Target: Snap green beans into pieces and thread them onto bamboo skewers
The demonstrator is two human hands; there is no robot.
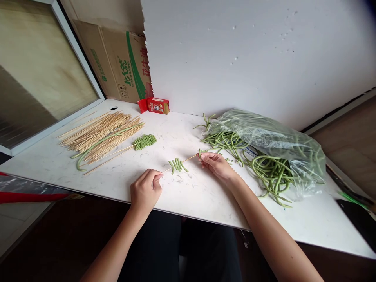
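My left hand point(147, 188) is closed on a thin bamboo skewer point(189, 158) near the table's front edge. Several short pieces of green bean point(178, 165) are threaded crosswise along the middle of that skewer. At the skewer's other end, my right hand point(216, 165) pinches a piece of long green bean point(200, 153) at the tip. Left of my hands lies a finished-looking skewer packed with bean pieces point(145, 141). Beside it is a broad pile of bare bamboo skewers point(100, 133), with one long bean point(102, 140) lying across it.
A clear plastic bag point(264, 125) of long beans spills loose beans point(272, 170) over the right of the white table point(199, 199). A small red box point(158, 105) stands at the back, before a cardboard carton point(123, 66). A dark flat object point(357, 219) lies far right.
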